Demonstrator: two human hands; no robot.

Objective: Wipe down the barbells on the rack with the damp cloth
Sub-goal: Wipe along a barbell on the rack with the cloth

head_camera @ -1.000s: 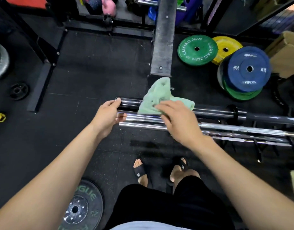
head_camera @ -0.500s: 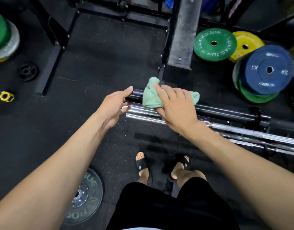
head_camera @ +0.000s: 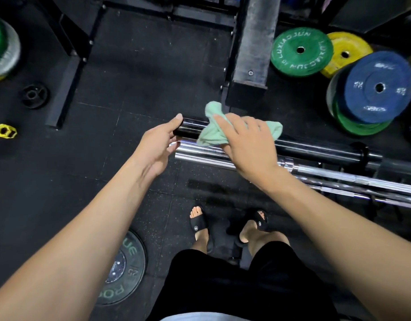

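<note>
Several barbells lie side by side on a low rack, their sleeve ends pointing left. The top one is a black barbell; chrome barbells lie just below it. A light green cloth is draped over the black sleeve. My right hand lies on the cloth with fingers spread, pressing it onto the black bar and the chrome one beneath. My left hand sits at the left end of the sleeves, fingertips touching the black sleeve's end, fingers relaxed.
Green, yellow and blue plates lean at the right. A black post stands behind the bars. A dark plate lies on the rubber floor near my sandalled feet. A yellow collar lies at the left.
My left hand let go of the sleeve ends and now only touches the black one. My right hand shifted the cloth left along the black bar. The camera tilted down.
</note>
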